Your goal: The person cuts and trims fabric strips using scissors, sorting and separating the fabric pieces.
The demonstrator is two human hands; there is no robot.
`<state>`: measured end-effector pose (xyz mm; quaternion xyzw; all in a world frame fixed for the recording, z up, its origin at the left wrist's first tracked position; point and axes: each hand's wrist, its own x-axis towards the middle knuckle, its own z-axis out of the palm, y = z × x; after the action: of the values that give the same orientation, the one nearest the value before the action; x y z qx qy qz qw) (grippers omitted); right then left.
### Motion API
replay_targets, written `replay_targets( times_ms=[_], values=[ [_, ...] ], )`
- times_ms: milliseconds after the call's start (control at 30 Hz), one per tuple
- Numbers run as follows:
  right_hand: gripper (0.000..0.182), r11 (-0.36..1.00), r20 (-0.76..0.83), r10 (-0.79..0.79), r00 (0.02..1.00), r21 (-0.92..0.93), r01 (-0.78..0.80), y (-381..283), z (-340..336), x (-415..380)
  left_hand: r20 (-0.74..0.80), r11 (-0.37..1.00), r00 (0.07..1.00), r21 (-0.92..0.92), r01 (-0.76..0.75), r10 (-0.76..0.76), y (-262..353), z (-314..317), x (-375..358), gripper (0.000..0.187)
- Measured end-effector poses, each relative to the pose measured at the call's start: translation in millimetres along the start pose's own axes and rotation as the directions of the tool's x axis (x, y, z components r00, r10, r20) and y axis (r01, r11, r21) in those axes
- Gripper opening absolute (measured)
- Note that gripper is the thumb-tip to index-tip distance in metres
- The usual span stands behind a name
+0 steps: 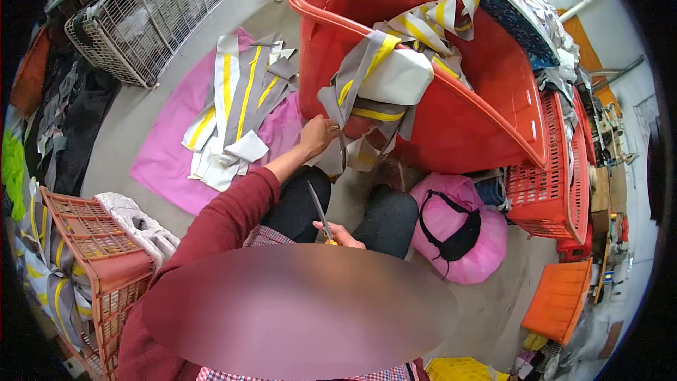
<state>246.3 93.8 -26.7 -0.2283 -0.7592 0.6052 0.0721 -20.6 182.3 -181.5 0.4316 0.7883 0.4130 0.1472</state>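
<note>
My left hand (319, 134) pinches the edge of a grey strip that belongs to a bundle of grey, white and yellow fabric (381, 85). That bundle hangs over the near rim of a big red bin (465, 116). Low over my lap, my right hand (345, 236) is closed around the yellow handle of a pointed metal tool, perhaps scissors (316, 201), its tip directed up and to the left. More striped fabric pieces (243, 99) lie on a pink cloth (166, 148) on the floor, left of my left hand.
A white wire basket (151, 17) stands at the upper left, a red crate (106, 275) at the lower left. Right of my knees sits a pink bag (486, 243) with a black strap. Farther right are a red basket (546, 201) and an orange bin (557, 300).
</note>
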Motion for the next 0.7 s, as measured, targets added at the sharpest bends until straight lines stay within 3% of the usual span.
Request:
replay_targets(
  times_ms=[133, 200, 267, 333, 367, 400, 433, 533, 700],
  values=[
    [0.048, 1.0, -0.03, -0.003, 1.0, -0.01, 0.002, -6, -4, -6, -0.109, 0.994, 0.989, 0.054, -0.093, 0.099, -12, -5, -14, 0.03],
    [0.048, 0.999, -0.118, -0.012, 0.993, 0.045, 0.017, 6, -8, -10, -0.244, 0.931, 0.922, -0.132, -0.339, 0.301, -23, -34, -39, 0.025],
    [0.049, 0.999, -0.114, -0.028, 0.993, 0.018, 0.031, 7, -15, -11, 0.082, 0.989, 0.995, -0.144, -0.043, 0.055, -6, -97, -82, 0.025],
    [0.049, 1.0, -0.056, -0.018, 0.998, -0.01, 0.017, 4, -18, -10, 0.208, 0.948, 0.977, -0.301, 0.104, -0.041, 15, -152, -134, 0.027],
    [0.05, 0.999, 0.012, 0.021, 1.0, -0.044, -0.02, -1, -19, -10, 0.253, 0.948, 0.96, -0.259, 0.185, -0.118, 30, -178, -158, 0.026],
    [0.05, 0.998, 0.083, 0.03, 0.996, -0.061, -0.025, -7, -18, -7, 0.236, 0.944, 0.969, -0.298, 0.143, -0.072, 28, -191, -181, 0.023],
    [0.051, 0.997, 0.157, 0.038, 0.987, -0.077, -0.026, -13, -14, -3, 0.289, 0.895, 0.942, -0.355, 0.272, -0.171, 52, -210, -199, 0.022],
    [0.053, 0.99, 0.276, -0.045, 0.96, -0.115, 0.079, -23, 8, 12, 0.167, 0.892, 0.979, -0.416, 0.179, -0.118, 57, -223, -227, 0.021],
    [0.055, 0.966, 0.326, 0.045, 0.944, -0.255, 0.041, -32, 16, 25, 0.272, 0.89, 0.944, -0.359, 0.281, -0.188, 65, -239, -229, 0.023]
  ],
)
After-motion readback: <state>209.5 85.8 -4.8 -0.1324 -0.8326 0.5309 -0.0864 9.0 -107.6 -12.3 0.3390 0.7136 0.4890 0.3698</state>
